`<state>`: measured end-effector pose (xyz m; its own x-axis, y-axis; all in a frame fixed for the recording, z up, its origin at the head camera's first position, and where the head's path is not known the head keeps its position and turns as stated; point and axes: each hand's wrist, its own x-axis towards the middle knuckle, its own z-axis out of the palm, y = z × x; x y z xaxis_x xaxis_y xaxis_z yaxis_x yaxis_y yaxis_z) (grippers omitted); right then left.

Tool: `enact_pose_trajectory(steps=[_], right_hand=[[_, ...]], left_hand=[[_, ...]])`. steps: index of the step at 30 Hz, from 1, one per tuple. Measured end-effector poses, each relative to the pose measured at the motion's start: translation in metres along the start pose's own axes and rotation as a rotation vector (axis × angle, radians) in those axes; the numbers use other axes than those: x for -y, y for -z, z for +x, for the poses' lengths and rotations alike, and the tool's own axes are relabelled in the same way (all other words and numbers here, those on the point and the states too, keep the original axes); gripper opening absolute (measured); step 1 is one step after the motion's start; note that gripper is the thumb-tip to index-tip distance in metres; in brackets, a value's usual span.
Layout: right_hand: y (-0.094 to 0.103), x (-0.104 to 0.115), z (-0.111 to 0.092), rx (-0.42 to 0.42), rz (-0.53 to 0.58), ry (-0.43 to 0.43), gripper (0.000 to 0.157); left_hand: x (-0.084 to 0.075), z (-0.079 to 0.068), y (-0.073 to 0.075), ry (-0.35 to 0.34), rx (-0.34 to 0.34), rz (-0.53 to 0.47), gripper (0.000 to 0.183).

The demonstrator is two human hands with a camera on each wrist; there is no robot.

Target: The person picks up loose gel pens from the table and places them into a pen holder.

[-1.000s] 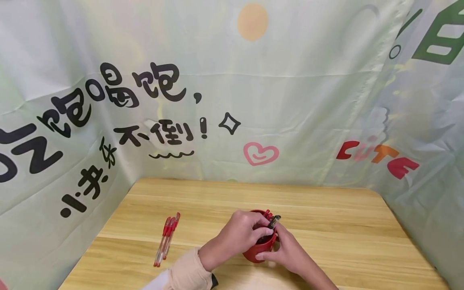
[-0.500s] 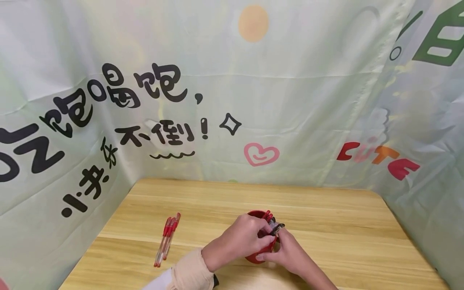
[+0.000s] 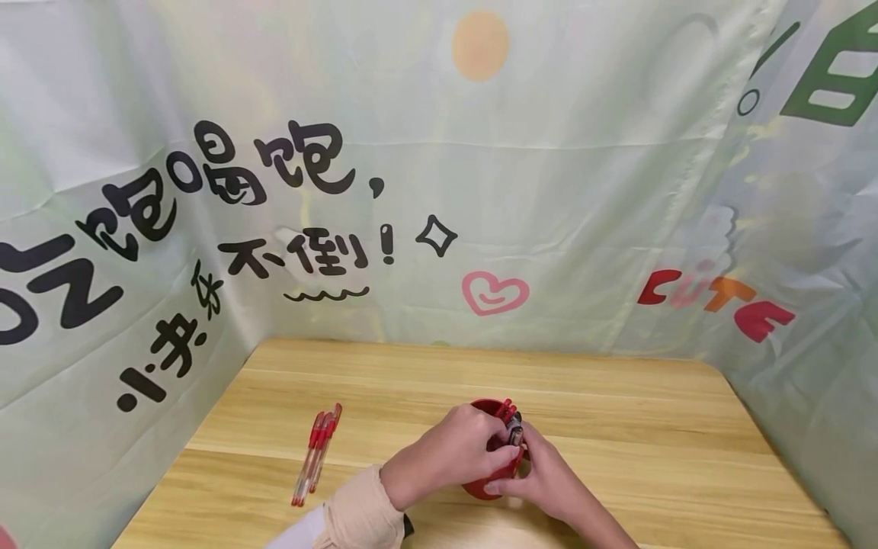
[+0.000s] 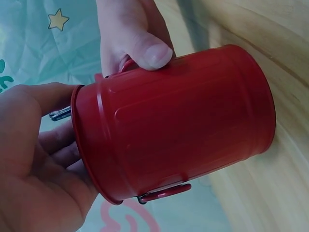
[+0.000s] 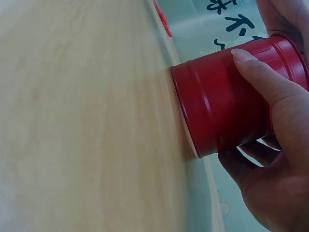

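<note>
A red metal pen cup (image 3: 480, 488) with small side handles stands upright on the table. My right hand (image 3: 552, 476) grips it from the right, its thumb (image 5: 258, 72) across the wall and fingers round the far side. My left hand (image 3: 459, 450) is over the mouth, some fingers reaching inside the rim. Its thumb and forefinger pinch a black-capped pen (image 3: 515, 435) at the cup's right edge; the pen's lower part is hidden. Beside it, red pen tops (image 3: 506, 408) stick out of the cup. In the left wrist view, the cup wall (image 4: 183, 116) hides its contents.
Red-capped clear pens (image 3: 317, 457) lie side by side on the wooden table (image 3: 617, 412), left of the hands. Printed cloth (image 3: 569, 191) hangs behind the table and at both sides.
The black-capped pen first leaned out to the right, then tipped further over; now it stands steeper at the cup's right edge. My right hand has kept its grip on the cup.
</note>
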<state>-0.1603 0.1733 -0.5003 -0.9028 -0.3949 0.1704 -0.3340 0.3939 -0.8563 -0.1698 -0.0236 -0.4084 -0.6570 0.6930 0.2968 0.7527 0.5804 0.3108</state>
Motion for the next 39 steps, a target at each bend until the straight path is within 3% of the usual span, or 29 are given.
enact_pose_trajectory(steps=[9,18,24,32,39], right_hand=[[0.001,0.001,0.000,-0.008,-0.036,-0.050,0.080],[0.000,0.002,0.001,0.001,-0.004,-0.058,0.082],[-0.001,0.003,0.001,-0.002,-0.004,-0.048,0.086],[0.001,0.001,0.002,-0.012,-0.012,-0.027,0.092],[0.000,0.000,0.002,-0.020,-0.019,-0.043,0.094]], left_hand=[[-0.001,0.001,0.002,-0.036,0.049,0.039,0.036],[-0.004,-0.003,0.009,0.012,-0.077,0.036,0.028],[-0.001,-0.006,0.015,0.061,-0.111,0.042,0.034],[0.012,-0.015,0.027,0.085,-0.249,0.132,0.047],[0.029,-0.027,0.030,0.122,-0.309,0.188,0.046]])
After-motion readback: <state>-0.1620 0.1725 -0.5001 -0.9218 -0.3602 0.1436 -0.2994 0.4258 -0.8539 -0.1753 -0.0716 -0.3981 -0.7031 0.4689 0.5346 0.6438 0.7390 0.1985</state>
